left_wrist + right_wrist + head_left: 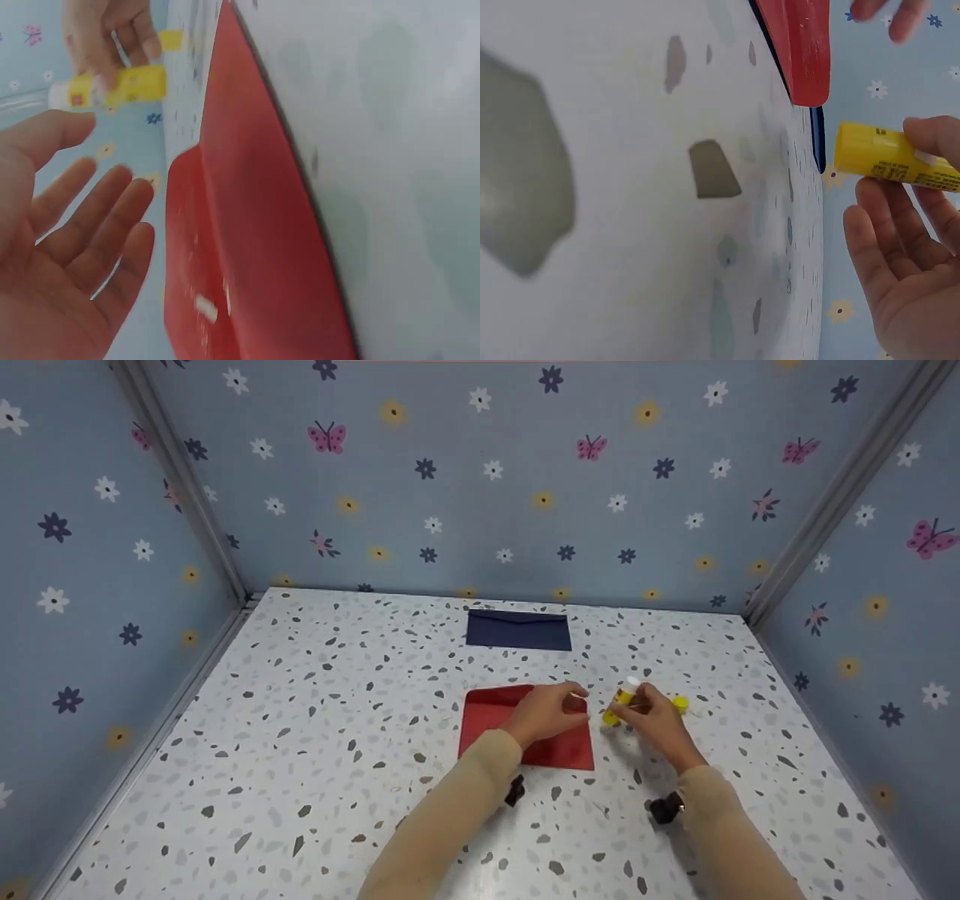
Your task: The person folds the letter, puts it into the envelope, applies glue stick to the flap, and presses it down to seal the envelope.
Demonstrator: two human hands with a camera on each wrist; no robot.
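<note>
A yellow glue stick (622,701) with its white end upward is pinched between the thumb and fingers of my right hand (654,721), just right of the red envelope. My left hand (546,712) hovers over the red envelope (487,727), fingers relaxed and apart, with nothing in it. In the left wrist view the envelope's flap (191,247) stands lifted, with a small whitish patch on it. The right wrist view shows printed text on the glue stick (885,157). A yellow cap (680,703) sits on the table behind my right hand.
A dark blue envelope (519,631) lies farther back on the speckled table (337,675). Flower-patterned panels (487,495) enclose the back and both sides. Black wrist cameras hang under both sleeves.
</note>
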